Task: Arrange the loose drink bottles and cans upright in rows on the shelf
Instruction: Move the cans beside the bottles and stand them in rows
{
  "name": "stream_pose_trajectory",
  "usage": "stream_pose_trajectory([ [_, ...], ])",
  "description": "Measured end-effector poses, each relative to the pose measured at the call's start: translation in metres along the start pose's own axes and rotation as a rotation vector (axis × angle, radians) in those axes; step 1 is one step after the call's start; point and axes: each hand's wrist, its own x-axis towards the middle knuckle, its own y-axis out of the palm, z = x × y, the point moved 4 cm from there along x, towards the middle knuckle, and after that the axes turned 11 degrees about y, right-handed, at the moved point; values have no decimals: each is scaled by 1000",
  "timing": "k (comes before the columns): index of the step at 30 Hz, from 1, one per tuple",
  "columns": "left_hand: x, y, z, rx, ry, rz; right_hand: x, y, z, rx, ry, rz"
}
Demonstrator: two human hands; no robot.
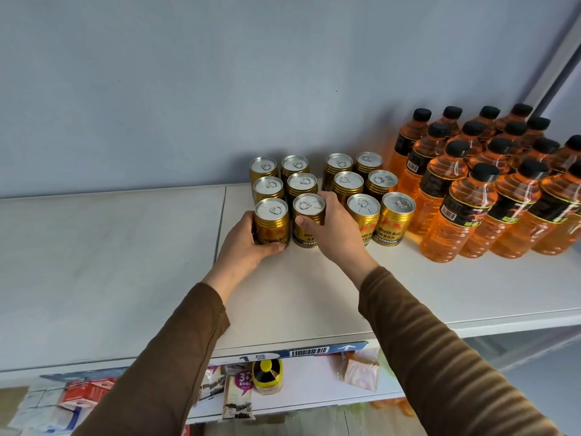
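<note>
Several gold cans stand upright in rows on the white shelf (125, 262). My left hand (248, 243) wraps the front left gold can (272, 220) from its left side and base. My right hand (333, 228) grips the gold can next to it (308, 215), thumb on the front and fingers round the right side. Both cans rest on the shelf, touching each other. Behind them stand two more pairs of cans (284, 180). To the right is a second block of cans (364, 187), then several orange bottles (490, 184) with black caps in rows.
The grey wall (220, 89) closes the back of the shelf. The shelf's left part is bare white board. A lower shelf (314, 382) holds snack packets and a yellow-capped jar (267, 372). A metal upright (553, 73) stands at the far right.
</note>
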Motion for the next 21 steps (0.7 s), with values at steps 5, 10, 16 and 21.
stream_pose_trajectory([
  [5,1,0,-1,26,3,4,0,-1,2,-14,2,1],
  [10,-2,0,-3,55,-5,-1,-2,-2,4,-48,-9,2],
  [16,-7,-3,-8,108,-8,33,-4,-7,7,-102,-23,18],
  [21,-12,-15,-15,180,16,41,-6,-15,9,-194,-87,-1],
])
